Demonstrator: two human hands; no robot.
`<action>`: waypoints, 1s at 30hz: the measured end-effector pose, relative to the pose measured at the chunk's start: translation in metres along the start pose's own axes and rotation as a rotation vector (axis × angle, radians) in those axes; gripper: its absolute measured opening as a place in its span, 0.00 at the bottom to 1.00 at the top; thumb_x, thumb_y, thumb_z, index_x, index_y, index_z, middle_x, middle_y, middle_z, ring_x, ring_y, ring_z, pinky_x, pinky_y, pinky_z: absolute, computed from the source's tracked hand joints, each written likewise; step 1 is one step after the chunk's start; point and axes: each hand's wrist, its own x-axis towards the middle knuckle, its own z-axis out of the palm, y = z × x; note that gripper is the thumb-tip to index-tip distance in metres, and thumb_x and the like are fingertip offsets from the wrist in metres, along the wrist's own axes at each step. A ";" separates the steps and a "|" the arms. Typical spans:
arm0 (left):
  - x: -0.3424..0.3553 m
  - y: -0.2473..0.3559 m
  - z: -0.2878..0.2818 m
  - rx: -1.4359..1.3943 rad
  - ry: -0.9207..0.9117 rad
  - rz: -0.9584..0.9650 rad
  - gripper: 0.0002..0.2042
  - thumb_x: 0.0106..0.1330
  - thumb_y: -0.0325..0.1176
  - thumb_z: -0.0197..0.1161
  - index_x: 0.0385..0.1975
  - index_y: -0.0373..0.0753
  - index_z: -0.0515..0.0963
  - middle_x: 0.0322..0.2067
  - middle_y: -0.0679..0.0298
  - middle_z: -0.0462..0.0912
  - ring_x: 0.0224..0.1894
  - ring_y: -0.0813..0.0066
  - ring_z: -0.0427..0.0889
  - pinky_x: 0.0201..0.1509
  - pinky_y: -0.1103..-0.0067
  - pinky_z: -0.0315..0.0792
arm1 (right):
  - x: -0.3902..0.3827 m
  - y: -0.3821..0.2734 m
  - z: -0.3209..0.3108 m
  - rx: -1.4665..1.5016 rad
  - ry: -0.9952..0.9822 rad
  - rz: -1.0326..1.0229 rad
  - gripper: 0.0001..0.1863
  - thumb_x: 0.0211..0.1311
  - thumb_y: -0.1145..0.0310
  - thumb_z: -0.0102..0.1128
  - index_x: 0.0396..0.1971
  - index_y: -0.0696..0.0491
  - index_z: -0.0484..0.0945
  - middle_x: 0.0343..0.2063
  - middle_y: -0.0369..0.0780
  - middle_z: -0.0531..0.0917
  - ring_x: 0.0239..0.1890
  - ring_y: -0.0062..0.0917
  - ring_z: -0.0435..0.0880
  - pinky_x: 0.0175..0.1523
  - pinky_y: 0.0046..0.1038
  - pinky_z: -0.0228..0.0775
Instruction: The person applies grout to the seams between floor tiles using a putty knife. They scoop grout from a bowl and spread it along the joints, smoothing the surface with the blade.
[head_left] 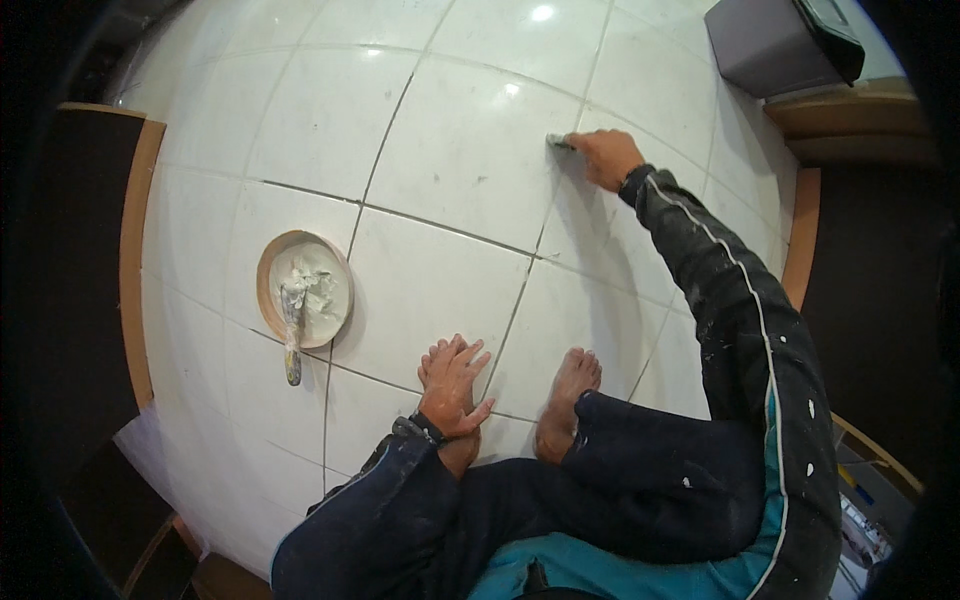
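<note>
Out at arm's length, my right hand grips a small scraper, its edge down on a joint of the white tiled floor. The fingers hide most of the scraper. My left hand lies over my left foot with its fingers spread, holding nothing. To its left a round tub stands on the tiles with white paste in it. A putty knife smeared with paste leans in the tub, its handle out over the near rim.
Dark, wood-edged furniture lines the left and right sides. A grey bin stands at the far right. My bare right foot is planted near me. Some tile joints look dark, others pale.
</note>
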 end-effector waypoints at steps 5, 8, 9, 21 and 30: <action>-0.012 -0.010 0.011 -0.216 -0.170 0.093 0.28 0.51 0.43 0.67 0.55 0.44 0.78 0.54 0.55 0.78 0.66 0.36 0.62 0.71 0.45 0.47 | -0.073 -0.081 0.028 0.174 -0.036 -0.243 0.18 0.52 0.74 0.59 0.45 0.47 0.76 0.33 0.41 0.83 0.38 0.38 0.84 0.39 0.40 0.76; 0.008 0.002 0.007 0.108 -0.401 0.143 0.25 0.50 0.49 0.65 0.51 0.55 0.82 0.46 0.56 0.83 0.61 0.33 0.65 0.66 0.37 0.44 | -0.113 -0.105 0.046 0.144 -0.001 -0.365 0.14 0.58 0.73 0.56 0.46 0.54 0.74 0.39 0.43 0.82 0.41 0.41 0.83 0.44 0.39 0.76; 0.008 0.005 0.005 0.118 -0.408 0.148 0.25 0.50 0.49 0.65 0.51 0.55 0.82 0.46 0.56 0.83 0.61 0.33 0.65 0.66 0.37 0.44 | -0.120 -0.112 0.049 0.167 0.011 -0.395 0.15 0.58 0.73 0.56 0.46 0.54 0.74 0.40 0.44 0.82 0.43 0.40 0.83 0.44 0.38 0.76; 0.013 -0.004 0.026 -0.035 -0.401 0.137 0.15 0.57 0.40 0.63 0.44 0.46 0.84 0.32 0.60 0.86 0.37 0.57 0.84 0.54 0.69 0.70 | -0.082 -0.063 0.042 0.156 0.191 -0.555 0.21 0.59 0.76 0.55 0.54 0.50 0.76 0.58 0.39 0.79 0.64 0.31 0.74 0.67 0.37 0.66; 0.008 0.013 0.015 0.362 -0.279 0.027 0.16 0.57 0.46 0.62 0.43 0.54 0.85 0.38 0.59 0.88 0.52 0.46 0.78 0.61 0.42 0.54 | -0.092 -0.058 0.025 0.266 0.117 -0.492 0.20 0.55 0.78 0.56 0.48 0.46 0.78 0.48 0.35 0.83 0.52 0.33 0.81 0.53 0.38 0.76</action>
